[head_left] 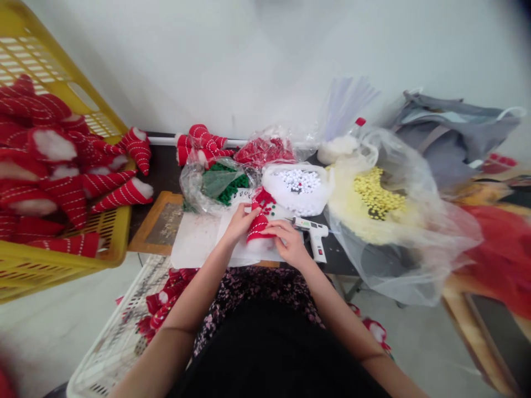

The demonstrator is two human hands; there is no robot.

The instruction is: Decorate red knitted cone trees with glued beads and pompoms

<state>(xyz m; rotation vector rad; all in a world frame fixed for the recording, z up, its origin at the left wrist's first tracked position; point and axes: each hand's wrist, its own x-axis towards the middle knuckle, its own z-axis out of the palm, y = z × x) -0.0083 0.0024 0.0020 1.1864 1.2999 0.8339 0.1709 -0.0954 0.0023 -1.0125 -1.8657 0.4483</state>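
Note:
A small red Santa hat [257, 226] with white stitched lines and a fluffy white end lies over the white sheet at the table's front. My left hand [241, 222] is closed on its left side, near the upper part. On the right, my right hand [288, 241] grips it by the white end with bent fingers; the fingertips are partly hidden. Just above the hat are some small red and green pieces [267, 205]. A white glue gun [313, 231] rests right of my right hand, its nozzle pointing left.
Bags of small green balls [226, 182], white balls [299, 181] and yellow balls [379, 193] line the table, with a red-filled bag [265, 151] behind. A yellow crate [112, 243] of red cones stands left. Below is a white basket [99, 342]; a grey bag [443, 132] sits right.

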